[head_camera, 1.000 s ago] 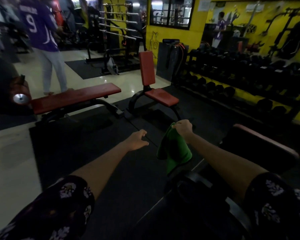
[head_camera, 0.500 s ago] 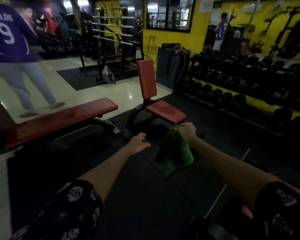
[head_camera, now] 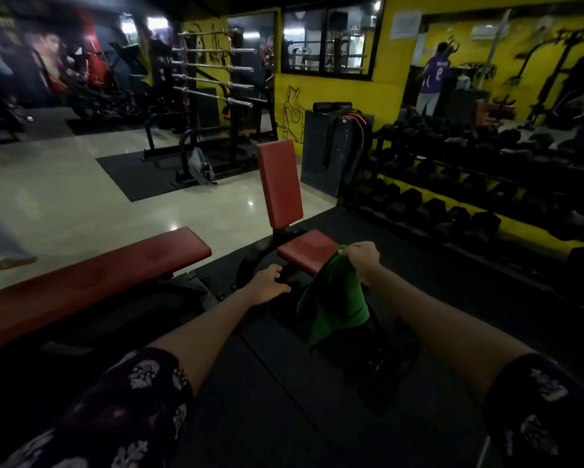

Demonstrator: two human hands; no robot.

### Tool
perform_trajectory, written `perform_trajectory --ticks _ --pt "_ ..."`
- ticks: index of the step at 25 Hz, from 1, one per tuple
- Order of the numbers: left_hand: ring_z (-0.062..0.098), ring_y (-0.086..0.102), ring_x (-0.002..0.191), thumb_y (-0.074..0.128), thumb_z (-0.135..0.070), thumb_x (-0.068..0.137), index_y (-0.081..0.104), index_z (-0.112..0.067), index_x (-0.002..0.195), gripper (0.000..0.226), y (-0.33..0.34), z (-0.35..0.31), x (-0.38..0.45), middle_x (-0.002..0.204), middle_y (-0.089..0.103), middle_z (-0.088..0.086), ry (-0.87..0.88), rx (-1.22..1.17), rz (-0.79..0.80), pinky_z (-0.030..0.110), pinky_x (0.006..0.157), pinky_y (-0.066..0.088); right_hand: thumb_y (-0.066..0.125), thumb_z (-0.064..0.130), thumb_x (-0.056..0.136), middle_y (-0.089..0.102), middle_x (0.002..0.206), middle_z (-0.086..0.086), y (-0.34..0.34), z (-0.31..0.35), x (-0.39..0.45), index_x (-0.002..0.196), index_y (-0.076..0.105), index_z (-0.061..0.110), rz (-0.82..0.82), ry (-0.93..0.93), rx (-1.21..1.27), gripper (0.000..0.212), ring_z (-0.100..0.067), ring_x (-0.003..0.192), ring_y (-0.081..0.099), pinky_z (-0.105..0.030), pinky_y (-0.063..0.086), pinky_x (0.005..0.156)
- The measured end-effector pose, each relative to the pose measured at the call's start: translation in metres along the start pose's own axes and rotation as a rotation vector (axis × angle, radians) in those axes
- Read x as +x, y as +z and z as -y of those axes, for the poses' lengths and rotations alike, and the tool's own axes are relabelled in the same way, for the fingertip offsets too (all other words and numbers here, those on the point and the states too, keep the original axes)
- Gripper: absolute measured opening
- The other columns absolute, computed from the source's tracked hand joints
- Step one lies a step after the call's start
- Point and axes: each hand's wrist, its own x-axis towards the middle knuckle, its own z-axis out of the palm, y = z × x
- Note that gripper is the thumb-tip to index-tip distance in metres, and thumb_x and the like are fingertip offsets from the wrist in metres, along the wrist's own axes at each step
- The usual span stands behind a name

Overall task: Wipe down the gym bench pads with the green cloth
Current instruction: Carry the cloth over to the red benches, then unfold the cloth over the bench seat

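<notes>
Cloth: the soft green cloth [head_camera: 334, 298] hangs just below the centre of the frame, bunched at its top corner and draping loosely down. It touches no pad; it hangs in front of the near corner of the seat.
Right hand: the right hand [head_camera: 359, 260] has its fingers [head_camera: 346, 252] curled and pinching the cloth's top edge. The arm is stretched forward and nearly straight, knuckles up. Holding it by one corner probably lets the cloth fall open, ready to be spread on a pad.
Left hand: the left hand [head_camera: 267, 285] is extended alongside, palm down, fingers loosely bent and holding nothing. It hovers near the dark frame under the seat; whether it touches that frame cannot be told in the dim light.
Nearest pads: the red padded seat [head_camera: 304, 249] and its upright red backrest [head_camera: 278, 184] stand at the centre, directly beyond both hands.
Second worktop: a long flat red padded bench [head_camera: 98, 278] runs across the left of the frame, well apart from the cloth.
Step, as judged: reaching toward the seat pad to begin wiping; no pad is yet under the cloth.
Surroundings: black rubber floor mat [head_camera: 283, 383] beneath; dark dumbbell rack [head_camera: 469, 197] at right.
</notes>
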Motion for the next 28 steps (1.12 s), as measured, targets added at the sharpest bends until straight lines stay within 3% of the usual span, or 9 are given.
perform_trajectory --ticks 4,8,11,13,18,22,24,27,28 --pt "0.025 0.042 0.129 0.065 -0.021 0.087 0.036 -0.006 0.139 0.061 -0.022 -0.034 0.115 0.141 0.043 0.013 0.019 0.036 -0.018 0.028 0.098 0.036 0.065 0.009 0.086 0.064 0.108 -0.017 0.005 0.031 0.114 0.104 0.066 -0.007 0.011 0.007 0.014 0.024 -0.028 0.096 0.059 -0.036 0.048 0.086" --pt "0.025 0.048 0.121 0.064 -0.015 0.086 0.043 -0.004 0.131 0.051 -0.021 -0.043 0.213 0.132 0.05 0.013 0.04 0.079 0.014 0.028 0.094 0.038 0.067 0.009 0.084 0.06 0.103 -0.014 0.024 0.044 0.211 0.104 0.066 -0.002 0.029 0.069 0.086 0.023 -0.024 0.092 0.054 -0.033 0.048 0.08" --pt "0.025 0.048 0.121 0.062 -0.014 0.087 0.039 -0.005 0.137 0.055 -0.021 -0.045 0.291 0.135 0.049 0.014 0.044 0.058 0.055 0.031 0.098 0.041 0.066 0.007 0.084 0.056 0.1 -0.014 0.042 0.048 0.28 0.09 0.061 0.002 0.027 0.134 0.183 0.009 -0.025 0.093 0.054 -0.032 0.044 0.075" --pt "0.027 0.045 0.126 0.059 -0.015 0.09 0.031 -0.005 0.143 0.062 -0.027 -0.051 0.35 0.14 0.044 0.014 0.044 0.047 0.057 0.033 0.101 0.038 0.066 0.008 0.084 0.055 0.1 -0.014 0.055 0.052 0.328 0.083 0.056 0.005 0.013 0.177 0.224 0.011 -0.026 0.093 0.053 -0.032 0.043 0.074" --pt "0.027 0.041 0.13 0.065 -0.015 0.087 0.03 -0.004 0.144 0.068 -0.051 -0.076 0.472 0.144 0.04 0.014 0.062 0.007 0.1 0.032 0.102 0.038 0.063 0.006 0.084 0.055 0.1 -0.016 0.078 0.07 0.435 0.077 0.046 0.007 -0.037 0.324 0.326 0.019 -0.03 0.098 0.055 -0.042 0.048 0.093" --pt "0.026 0.044 0.127 0.067 -0.014 0.085 0.034 -0.006 0.141 0.066 -0.069 -0.085 0.545 0.14 0.045 0.013 0.065 -0.019 0.095 0.028 0.097 0.038 0.058 0.001 0.087 0.053 0.102 -0.015 0.086 0.089 0.506 0.094 0.053 0.001 -0.044 0.44 0.48 0.009 -0.027 0.096 0.052 -0.04 0.047 0.093" --pt "0.025 0.045 0.126 0.072 -0.015 0.081 0.034 -0.008 0.141 0.071 -0.07 -0.084 0.568 0.139 0.046 0.012 0.078 -0.004 0.104 0.032 0.101 0.04 0.057 0.001 0.087 0.053 0.106 -0.015 0.086 0.097 0.526 0.085 0.054 0.003 -0.041 0.491 0.544 0.004 -0.027 0.098 0.052 -0.04 0.048 0.093" --pt "0.026 0.041 0.131 0.085 -0.023 0.066 0.025 -0.007 0.144 0.099 -0.062 -0.084 0.588 0.142 0.042 0.012 0.176 0.034 0.19 0.039 0.109 0.036 0.053 0.003 0.091 0.044 0.113 -0.009 0.087 0.108 0.555 0.106 0.054 0.0 -0.015 0.565 0.668 0.015 -0.029 0.109 0.048 -0.038 0.042 0.096" --pt "0.025 0.039 0.133 0.089 -0.029 0.059 0.02 -0.008 0.145 0.112 -0.057 -0.086 0.591 0.144 0.039 0.01 0.195 0.056 0.188 0.04 0.11 0.034 0.051 0.002 0.092 0.042 0.113 -0.01 0.086 0.114 0.563 0.105 0.053 -0.001 -0.007 0.572 0.714 0.014 -0.028 0.105 0.049 -0.037 0.042 0.094"
